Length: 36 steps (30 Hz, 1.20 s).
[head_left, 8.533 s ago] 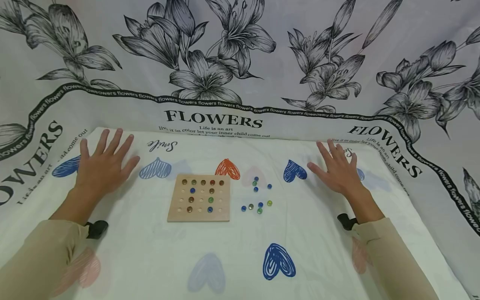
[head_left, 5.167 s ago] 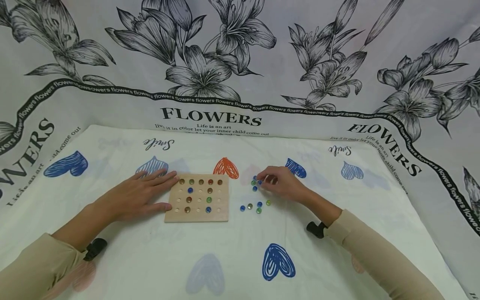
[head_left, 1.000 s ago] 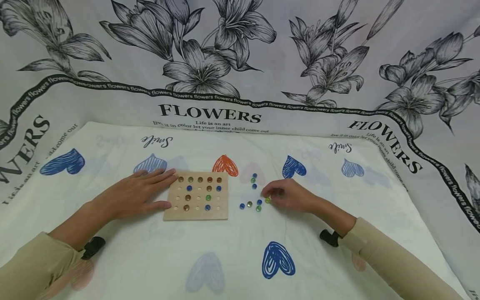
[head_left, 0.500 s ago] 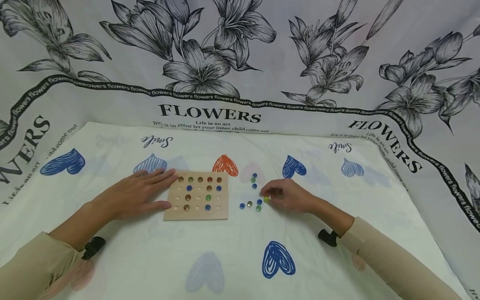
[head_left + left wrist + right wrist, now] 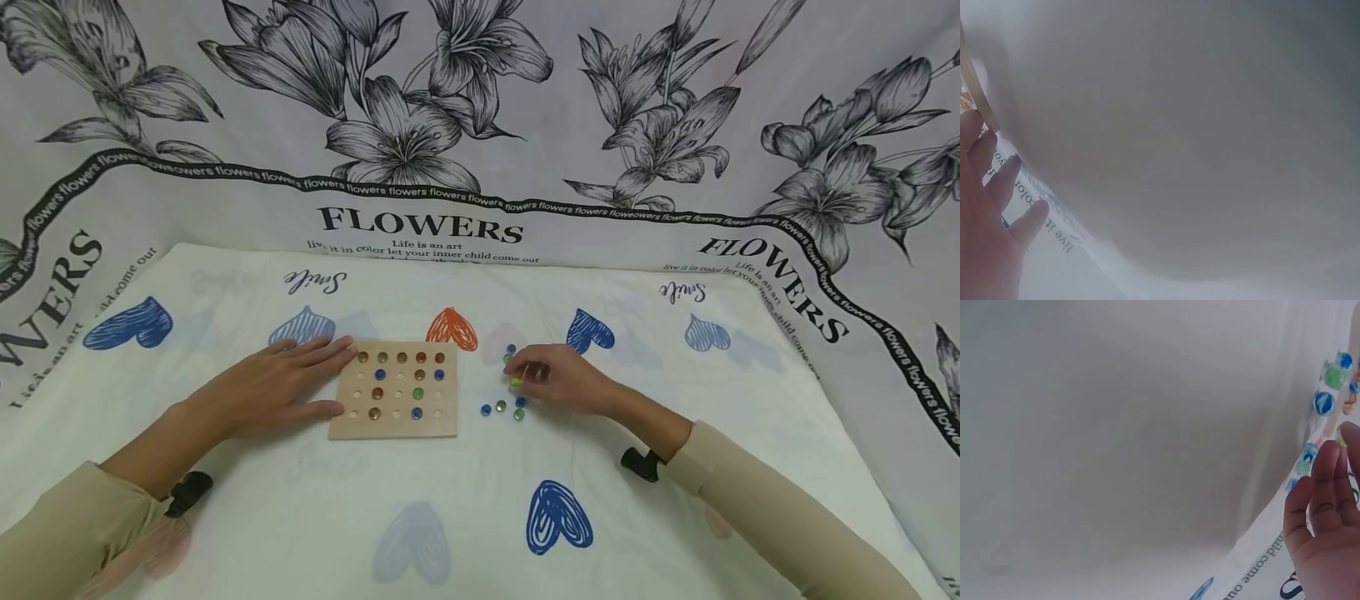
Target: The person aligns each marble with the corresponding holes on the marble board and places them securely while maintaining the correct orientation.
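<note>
A square wooden board [image 5: 393,428] with rows of round hollows lies on the cloth, some hollows filled with brown, green and blue marbles. My left hand [image 5: 270,392] rests with extended fingers at the board's left edge; in the left wrist view the board's side [image 5: 975,94] shows by the fingertips. Right of the board, my right hand [image 5: 570,379] pinches a yellow-green marble [image 5: 515,382] between thumb and fingers. That marble [image 5: 1340,436] is partly covered by the fingers in the right wrist view. Close below the hand lie loose marbles: blue [image 5: 486,410], greyish [image 5: 501,406] and green [image 5: 519,414].
Behind the right fingertips sit another blue marble [image 5: 511,348] and a green one, partly hidden. A white cloth [image 5: 300,517] printed with hearts covers the table. A flower-patterned sheet [image 5: 585,150] hangs behind the far edge.
Since the first frame, my left hand has come to the board and a blue marble has entered its second row. Just now my right hand took the yellow-green marble and moved left and away from me.
</note>
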### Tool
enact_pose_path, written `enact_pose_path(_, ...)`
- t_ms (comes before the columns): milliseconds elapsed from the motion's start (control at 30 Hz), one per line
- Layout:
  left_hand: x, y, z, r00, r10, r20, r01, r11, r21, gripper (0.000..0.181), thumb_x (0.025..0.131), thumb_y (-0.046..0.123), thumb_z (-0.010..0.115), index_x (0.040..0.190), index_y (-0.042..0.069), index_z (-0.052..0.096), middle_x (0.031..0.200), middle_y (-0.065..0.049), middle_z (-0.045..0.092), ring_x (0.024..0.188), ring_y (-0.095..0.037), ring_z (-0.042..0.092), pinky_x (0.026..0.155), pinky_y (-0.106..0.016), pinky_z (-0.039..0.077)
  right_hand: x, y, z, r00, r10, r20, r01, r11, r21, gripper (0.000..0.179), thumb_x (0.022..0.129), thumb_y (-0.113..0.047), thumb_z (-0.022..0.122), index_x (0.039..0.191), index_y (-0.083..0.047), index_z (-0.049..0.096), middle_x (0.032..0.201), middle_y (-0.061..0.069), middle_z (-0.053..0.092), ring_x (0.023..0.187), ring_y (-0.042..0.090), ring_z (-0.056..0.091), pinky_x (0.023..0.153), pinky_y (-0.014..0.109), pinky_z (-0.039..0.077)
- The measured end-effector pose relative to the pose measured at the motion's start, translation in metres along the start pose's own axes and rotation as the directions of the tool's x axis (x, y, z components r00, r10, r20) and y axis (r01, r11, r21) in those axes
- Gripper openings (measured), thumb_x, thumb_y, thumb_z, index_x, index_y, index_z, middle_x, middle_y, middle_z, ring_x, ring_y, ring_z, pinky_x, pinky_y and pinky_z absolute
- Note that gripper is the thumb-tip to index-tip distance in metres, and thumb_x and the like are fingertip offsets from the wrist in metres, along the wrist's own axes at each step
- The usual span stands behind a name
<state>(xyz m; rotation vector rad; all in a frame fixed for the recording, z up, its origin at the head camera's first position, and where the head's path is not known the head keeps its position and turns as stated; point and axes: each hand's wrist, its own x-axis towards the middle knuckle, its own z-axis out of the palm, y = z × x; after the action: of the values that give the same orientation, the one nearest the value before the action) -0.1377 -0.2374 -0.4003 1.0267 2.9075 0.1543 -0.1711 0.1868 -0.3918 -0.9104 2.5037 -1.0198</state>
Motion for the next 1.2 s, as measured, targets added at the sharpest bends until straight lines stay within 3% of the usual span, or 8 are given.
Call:
enact_pose_path(300,0.001,0.001,-0.001,1.000,0.000,0.004,0.000,1.000,-0.004,0.077,0.096,0.062,0.051,0.156,0.015,0.035,0.160,-0.005,0.033,0.143,-0.036,0.036,0.113,-0.062,0.029,0.015,-0.011,0.014,1.000,0.006,0.006,-0.007,1.000,0.021,0.024,0.090,-0.003,0.071,0.114,-0.007,0.072,0.100,-0.003,0.069,0.091,0.014,0.059,0.083,0.030,0.053)
enact_pose_path(600,0.001,0.001,-0.001,1.000,-0.004,0.001,0.004,1.000,-0.005,0.077,0.096,0.062,0.051,0.156,0.016,0.035,0.161,-0.004,0.033,0.143,-0.035,0.036,0.113,-0.062,0.029,0.026,-0.022,0.026,0.999,-0.044,0.006,0.044,0.999,0.022,0.023,0.090,-0.001,0.069,0.113,-0.006,0.071,0.104,0.000,0.069,0.095,0.016,0.058,0.086,0.031,0.053)
enact_pose_path(1200,0.000,0.000,-0.001,1.000,0.014,-0.018,-0.014,1.000,-0.003,0.076,0.097,0.060,0.052,0.156,0.014,0.036,0.160,-0.005,0.034,0.142,-0.036,0.038,0.112,-0.062,0.031,0.047,-0.041,0.048,0.994,-0.102,0.026,0.101,0.994,0.036,0.019,0.090,-0.003,0.071,0.109,-0.008,0.073,0.101,-0.005,0.070,0.090,0.008,0.059,0.081,0.024,0.053)
